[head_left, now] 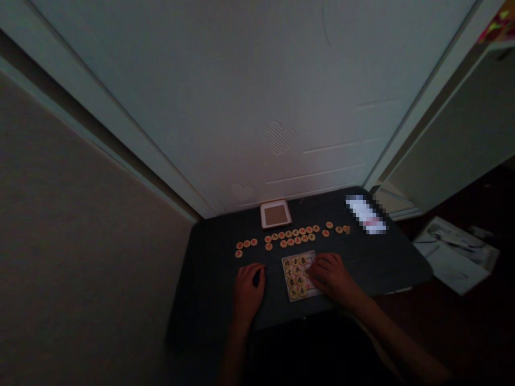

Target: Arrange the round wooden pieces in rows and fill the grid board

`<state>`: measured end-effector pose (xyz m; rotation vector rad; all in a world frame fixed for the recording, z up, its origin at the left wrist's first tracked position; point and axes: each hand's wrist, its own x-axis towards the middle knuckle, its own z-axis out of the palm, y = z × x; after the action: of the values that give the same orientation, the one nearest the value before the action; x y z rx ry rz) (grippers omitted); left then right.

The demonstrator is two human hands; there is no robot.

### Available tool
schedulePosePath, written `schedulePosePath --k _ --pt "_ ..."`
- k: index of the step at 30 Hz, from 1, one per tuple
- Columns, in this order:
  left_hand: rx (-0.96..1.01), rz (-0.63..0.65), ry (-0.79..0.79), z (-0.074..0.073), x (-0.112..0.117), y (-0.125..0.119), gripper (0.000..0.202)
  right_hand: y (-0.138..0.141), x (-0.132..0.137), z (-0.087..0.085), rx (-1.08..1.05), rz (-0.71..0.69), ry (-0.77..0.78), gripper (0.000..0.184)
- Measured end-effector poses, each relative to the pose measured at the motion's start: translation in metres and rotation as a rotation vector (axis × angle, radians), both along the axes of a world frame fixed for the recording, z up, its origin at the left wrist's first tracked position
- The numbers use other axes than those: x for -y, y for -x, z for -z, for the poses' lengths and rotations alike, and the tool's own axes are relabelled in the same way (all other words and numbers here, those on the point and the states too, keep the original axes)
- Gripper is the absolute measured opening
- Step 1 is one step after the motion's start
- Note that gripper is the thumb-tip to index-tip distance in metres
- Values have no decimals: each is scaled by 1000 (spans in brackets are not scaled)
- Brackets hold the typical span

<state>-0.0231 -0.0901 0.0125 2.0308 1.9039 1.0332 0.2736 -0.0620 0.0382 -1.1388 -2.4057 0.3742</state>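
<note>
My right hand (330, 274) is over the right side of a shallow box (290, 298), its fingertips closed on a xiangqi piece (307, 272) that they partly hide. Round wooden pieces with dark characters (297, 270) fill the left part of this box in rows. To the left of the box, my left hand (248, 287) rests on the dark table. Its fingers are curled and the thumb tip comes close to them, with no object visible between. Beyond both hands, several xiangqi pieces with red characters (295, 232) lie in loose rows.
A pale, shallow box part with a brown inside (276, 215) stands at the table's back edge by the white door (241, 107). A blurred-out bright object (366, 214) lies at the back right. On the floor to the right sits an open white box (454, 254).
</note>
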Motion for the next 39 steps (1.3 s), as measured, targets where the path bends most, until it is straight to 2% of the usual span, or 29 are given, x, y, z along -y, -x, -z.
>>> schedulePosePath --k 10,39 --pt "-10 7 -4 0 1 1 16 3 -4 4 -20 -7 -32 19" --pt "12 8 2 -3 1 0 15 9 -6 8 -62 6 -61 9"
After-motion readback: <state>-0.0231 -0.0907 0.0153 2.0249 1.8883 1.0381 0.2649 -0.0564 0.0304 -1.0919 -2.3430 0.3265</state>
